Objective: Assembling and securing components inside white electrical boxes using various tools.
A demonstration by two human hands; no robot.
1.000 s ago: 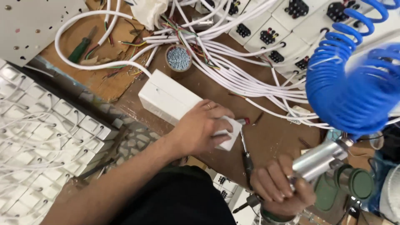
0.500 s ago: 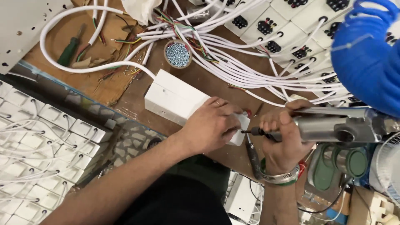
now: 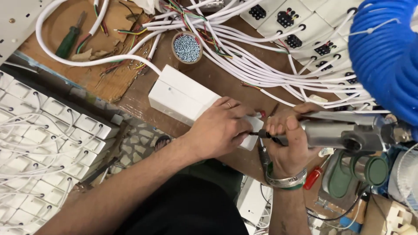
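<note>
The left hand [image 3: 220,128] lies palm down, fingers curled. The right hand [image 3: 289,146] is fisted in a closed grip, wrist bent.

Bright, even light, prob. overhead; colours read true. Shadows soft and short: a faint dark edge under the white box [image 3: 183,96] and beneath the left hand [image 3: 220,126]. Mild glare on the metal body of the power screwdriver [image 3: 335,130] w/ pale highlights; white cables [image 3: 261,65] near blown out in spots. Centre sharp. Blue coiled hose [image 3: 383,56] at top right is close to lens, soft and oversized. Slight wide-angle stretch at edges; stacked white boxes [image 3: 48,143] at left lean a bit. No motion blur on right hand [image 3: 289,143].
</note>
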